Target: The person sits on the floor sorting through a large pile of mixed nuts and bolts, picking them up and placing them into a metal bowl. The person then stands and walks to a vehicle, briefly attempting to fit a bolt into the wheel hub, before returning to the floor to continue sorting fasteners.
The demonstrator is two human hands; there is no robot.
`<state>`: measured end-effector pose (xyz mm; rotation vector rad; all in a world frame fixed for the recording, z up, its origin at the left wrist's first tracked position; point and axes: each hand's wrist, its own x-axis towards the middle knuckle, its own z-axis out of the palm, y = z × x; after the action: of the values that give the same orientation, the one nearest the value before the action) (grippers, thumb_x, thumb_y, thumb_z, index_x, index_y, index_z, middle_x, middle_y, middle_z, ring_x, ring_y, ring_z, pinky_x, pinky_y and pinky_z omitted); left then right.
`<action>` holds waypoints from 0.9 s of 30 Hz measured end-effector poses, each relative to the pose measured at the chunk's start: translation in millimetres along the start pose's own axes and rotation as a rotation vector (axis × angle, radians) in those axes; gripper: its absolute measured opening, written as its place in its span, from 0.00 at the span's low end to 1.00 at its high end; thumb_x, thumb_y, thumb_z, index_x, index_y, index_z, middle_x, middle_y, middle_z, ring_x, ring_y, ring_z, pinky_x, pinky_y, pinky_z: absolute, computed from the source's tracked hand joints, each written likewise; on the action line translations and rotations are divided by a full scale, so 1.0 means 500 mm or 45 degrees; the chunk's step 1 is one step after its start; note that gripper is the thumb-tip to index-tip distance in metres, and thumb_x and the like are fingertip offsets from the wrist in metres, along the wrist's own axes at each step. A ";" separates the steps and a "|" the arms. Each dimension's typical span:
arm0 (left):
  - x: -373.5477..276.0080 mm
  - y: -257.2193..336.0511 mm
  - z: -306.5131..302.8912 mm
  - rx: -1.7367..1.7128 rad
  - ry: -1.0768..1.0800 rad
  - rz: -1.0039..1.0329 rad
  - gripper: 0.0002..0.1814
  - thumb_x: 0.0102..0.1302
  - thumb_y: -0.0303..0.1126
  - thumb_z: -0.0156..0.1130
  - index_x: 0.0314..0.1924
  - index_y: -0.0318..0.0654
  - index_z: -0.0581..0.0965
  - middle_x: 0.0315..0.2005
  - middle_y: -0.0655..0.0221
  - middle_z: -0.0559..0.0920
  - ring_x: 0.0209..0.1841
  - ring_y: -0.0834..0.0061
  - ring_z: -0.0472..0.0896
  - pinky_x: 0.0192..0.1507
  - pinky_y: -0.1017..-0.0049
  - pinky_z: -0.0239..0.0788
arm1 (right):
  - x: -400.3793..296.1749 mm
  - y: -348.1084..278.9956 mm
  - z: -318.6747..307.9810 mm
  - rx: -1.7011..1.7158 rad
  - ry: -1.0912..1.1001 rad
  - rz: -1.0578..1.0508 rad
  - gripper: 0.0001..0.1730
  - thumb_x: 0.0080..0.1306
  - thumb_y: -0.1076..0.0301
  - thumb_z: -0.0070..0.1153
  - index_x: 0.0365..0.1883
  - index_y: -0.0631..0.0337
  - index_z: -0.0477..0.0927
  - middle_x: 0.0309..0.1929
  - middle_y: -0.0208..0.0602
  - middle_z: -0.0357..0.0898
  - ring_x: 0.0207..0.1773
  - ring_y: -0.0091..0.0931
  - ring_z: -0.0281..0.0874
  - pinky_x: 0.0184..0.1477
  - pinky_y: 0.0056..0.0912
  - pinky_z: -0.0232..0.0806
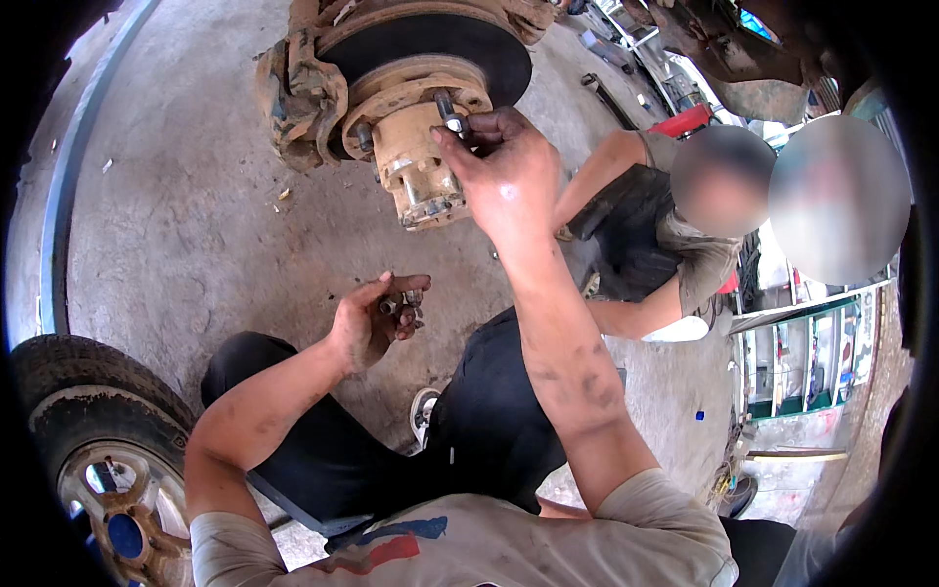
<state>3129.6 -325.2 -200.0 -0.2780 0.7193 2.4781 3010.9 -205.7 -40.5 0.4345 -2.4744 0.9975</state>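
Note:
A dusty, tan-coated wheel hub (414,154) projects toward me at the top, with a dark brake disc (433,44) behind it. The brake caliper (293,110) sits at the disc's left edge. My right hand (510,176) pinches a metal lug nut (456,125) between thumb and fingers, at the end of a wheel stud (444,101). Whether the threads are engaged cannot be seen. Lower left, my left hand (363,319) is half curled, palm up, around several loose lug nuts (412,297); the fingers partly hide them.
A wheel with its tyre (95,389) stands at lower left. Another person (638,220) crouches close on the right, beside my right forearm. Beyond are a red object (682,121) and a rack of parts (799,359). Along the left runs a blue-grey metal bar (70,198) over concrete floor (198,242).

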 end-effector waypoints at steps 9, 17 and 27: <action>-0.008 0.011 -0.007 -0.039 0.023 0.023 0.30 0.75 0.50 0.43 0.55 0.27 0.76 0.40 0.67 0.74 0.32 0.75 0.67 0.34 0.74 0.62 | 0.006 0.000 0.021 -0.030 0.020 0.052 0.20 0.53 0.60 0.72 0.29 0.70 0.81 0.24 0.45 0.84 0.24 0.30 0.82 0.31 0.30 0.71; -0.005 0.017 -0.009 -0.015 0.054 0.059 0.29 0.74 0.50 0.45 0.54 0.28 0.77 0.39 0.68 0.75 0.33 0.75 0.67 0.34 0.74 0.60 | 0.015 0.003 0.008 -0.197 -0.022 0.007 0.20 0.58 0.54 0.68 0.32 0.67 0.85 0.25 0.45 0.83 0.23 0.32 0.81 0.31 0.32 0.71; 0.016 0.058 -0.057 -0.025 0.223 0.269 0.29 0.75 0.49 0.43 0.54 0.28 0.77 0.41 0.66 0.79 0.32 0.77 0.68 0.33 0.77 0.60 | 0.018 0.086 -0.044 1.094 -0.548 0.676 0.22 0.64 0.53 0.58 0.41 0.68 0.82 0.32 0.39 0.83 0.30 0.31 0.79 0.29 0.36 0.72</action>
<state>3108.5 -358.0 -214.0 -0.4514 0.8345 2.6855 2990.3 -161.6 -46.6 0.2472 -2.4390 2.4239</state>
